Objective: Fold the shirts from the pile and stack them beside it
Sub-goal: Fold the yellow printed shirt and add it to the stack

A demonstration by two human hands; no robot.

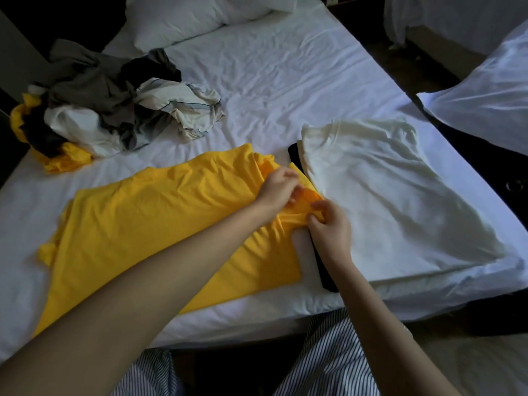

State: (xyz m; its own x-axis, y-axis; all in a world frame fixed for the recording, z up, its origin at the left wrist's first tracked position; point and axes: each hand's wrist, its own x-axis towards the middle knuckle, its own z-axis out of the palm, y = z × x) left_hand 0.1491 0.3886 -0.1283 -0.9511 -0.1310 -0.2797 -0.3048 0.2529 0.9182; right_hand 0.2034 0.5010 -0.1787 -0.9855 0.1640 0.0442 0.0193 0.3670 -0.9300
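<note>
A yellow shirt point(148, 224) lies spread across the near side of the white bed point(285, 87). My left hand point(278, 190) pinches its bunched fabric at the right end, near the collar. My right hand point(331, 227) grips the same end just below, fingers curled into the yellow cloth. To the right a folded white shirt point(394, 195) lies on top of a black garment point(325, 275), whose edge shows along its left side. The unfolded pile point(108, 107) of grey, black, white and yellow clothes sits at the far left of the bed.
Pillows point(183, 21) lie at the head of the bed. Another white pillow point(491, 104) rests on a dark surface at the right. My striped trousers point(328, 364) show below the mattress edge. Open sheet stretches between the pile and the folded stack.
</note>
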